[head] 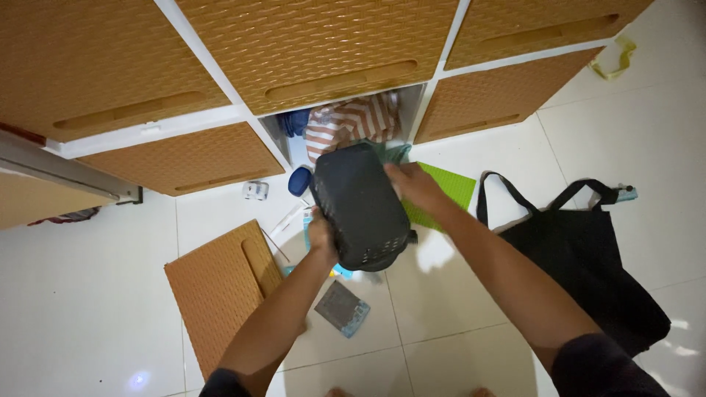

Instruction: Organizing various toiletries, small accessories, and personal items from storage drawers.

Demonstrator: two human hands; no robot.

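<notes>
Both hands grip dark plastic basket, held tilted above white tiled floor, just in front of open cubby. Left hand fingers wrapped on basket's lower left edge; right hand fingers clamped on its upper right side. Striped cloth in cubby. Green mat under basket. Woven drawer front flat on floor, left. Black tote bag right.

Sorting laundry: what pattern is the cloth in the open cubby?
Brown-and-white stripes, head view.
</notes>
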